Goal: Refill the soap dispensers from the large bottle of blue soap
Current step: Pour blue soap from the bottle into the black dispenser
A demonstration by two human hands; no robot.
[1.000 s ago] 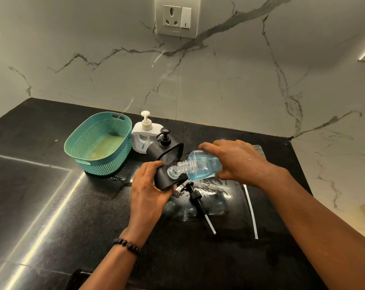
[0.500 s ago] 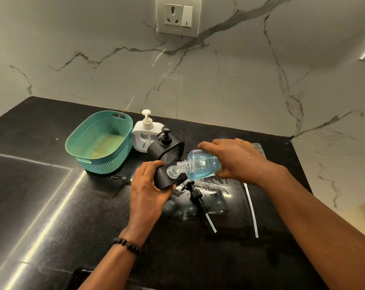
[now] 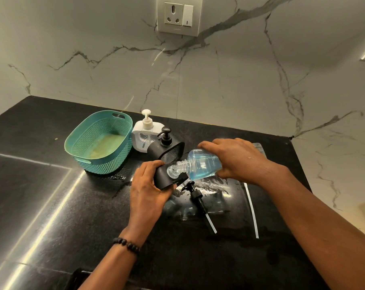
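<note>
My right hand (image 3: 236,159) holds a clear bottle of blue soap (image 3: 200,165) tipped on its side, its open neck pointing left. The neck rests at the top of a black dispenser (image 3: 163,177) that my left hand (image 3: 147,189) grips, tilted, just above the counter. A second black dispenser (image 3: 167,148) with its pump on stands behind them. A white pump dispenser (image 3: 145,132) stands further back. A loose black pump with its tube (image 3: 197,197) lies on the wet counter below the bottle.
A teal perforated basket (image 3: 83,139) sits at the left on the black counter (image 3: 41,195). A clear tube (image 3: 251,212) lies to the right of the loose pump. The marble wall carries a socket (image 3: 178,15).
Both hands, the bottle and the black dispenser hold almost the same pose. Only the camera has drifted slightly.
</note>
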